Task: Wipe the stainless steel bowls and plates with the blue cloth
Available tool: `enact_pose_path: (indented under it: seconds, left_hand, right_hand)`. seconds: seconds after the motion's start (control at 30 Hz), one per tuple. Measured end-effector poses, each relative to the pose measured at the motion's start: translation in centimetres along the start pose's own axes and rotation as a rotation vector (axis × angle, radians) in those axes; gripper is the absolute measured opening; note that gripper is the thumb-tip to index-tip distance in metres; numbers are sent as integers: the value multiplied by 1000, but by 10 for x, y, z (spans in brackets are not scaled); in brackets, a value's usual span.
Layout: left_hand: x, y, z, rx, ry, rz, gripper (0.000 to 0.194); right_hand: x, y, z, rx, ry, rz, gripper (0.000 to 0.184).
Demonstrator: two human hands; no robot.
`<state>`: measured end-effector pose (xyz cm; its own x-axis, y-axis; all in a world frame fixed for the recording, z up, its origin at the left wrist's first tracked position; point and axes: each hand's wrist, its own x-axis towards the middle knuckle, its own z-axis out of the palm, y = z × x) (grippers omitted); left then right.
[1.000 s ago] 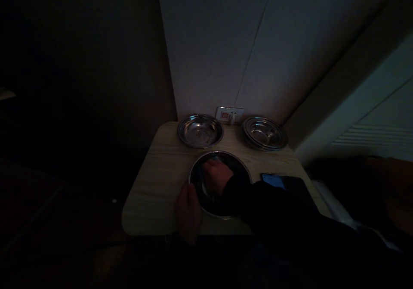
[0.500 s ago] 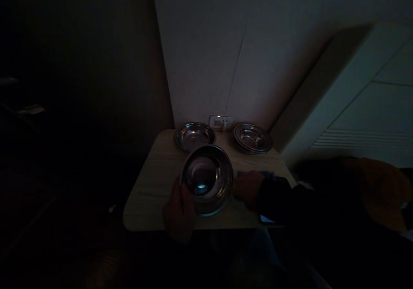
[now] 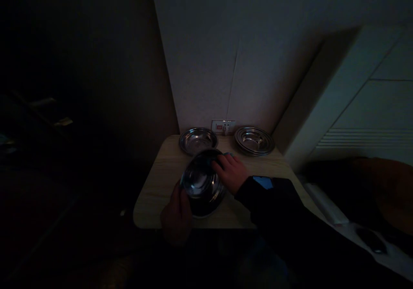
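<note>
A shiny steel bowl (image 3: 203,190) is tilted above the near part of the small wooden table. My left hand (image 3: 177,215) grips its left rim, thumb on the inner side. At the upper right rim is my right hand (image 3: 230,172), its fingers bent over the edge and pressing what looks like a cloth (image 3: 228,154) against the metal. Only a bluish edge of that cloth shows past the knuckles; the rest is hidden, and the light is very dim.
Behind the bowl, a shallow steel dish (image 3: 197,140) stands at the back left of the table (image 3: 155,194). Several nested steel dishes (image 3: 254,141) sit at the back right. A wall socket (image 3: 223,127) holds a plug. A lit phone (image 3: 263,182) lies beside my right sleeve.
The bowl went from lying on the table to being raised and tilted in my left hand. My right hand left its inside, moved right, then came back onto the upper right rim.
</note>
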<state>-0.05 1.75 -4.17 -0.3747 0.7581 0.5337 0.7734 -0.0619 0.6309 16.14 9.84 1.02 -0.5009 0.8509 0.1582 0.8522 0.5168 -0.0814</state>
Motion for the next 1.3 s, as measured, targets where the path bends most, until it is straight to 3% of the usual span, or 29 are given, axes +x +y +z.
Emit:
enact_pose_path:
  seconds: [0.17, 0.27, 0.37, 0.47, 0.53, 0.67, 0.93, 1.07, 1.17, 1.3]
  left_hand:
    - [-10, -12, 11, 3, 9, -33, 37]
    - [-12, -12, 13, -14, 1, -133, 35]
    - [-7, -3, 8, -17, 32, -285, 36]
    - [2, 5, 3, -27, 38, -409, 41]
    - [8, 6, 1, -51, 50, -461, 43]
    - [13, 3, 2, -106, 137, -490, 45]
    - [12, 10, 1, -178, 227, -399, 44]
    - [14, 8, 4, -204, 209, -529, 44]
    - [18, 8, 5, -238, 126, -658, 44]
    - [19, 2, 10, -275, 64, -686, 43]
  right_hand:
    - [-5, -18, 35, 153, -90, 106, 27]
    - [-22, -35, 46, 319, -180, 32, 22]
    - [-41, -45, 44, 580, -173, -13, 28]
    - [-56, -42, 36, 936, -71, 33, 32]
    - [-65, -36, 31, 1035, -14, 52, 32]
    - [-81, -20, 26, 1012, 44, 127, 27]
    - [-100, 6, 15, 873, 74, 220, 20]
    - [-102, 11, 12, 827, 134, 234, 18]
    - [-101, 13, 8, 776, 190, 215, 18]
    - [-101, 15, 5, 695, 284, 191, 16]
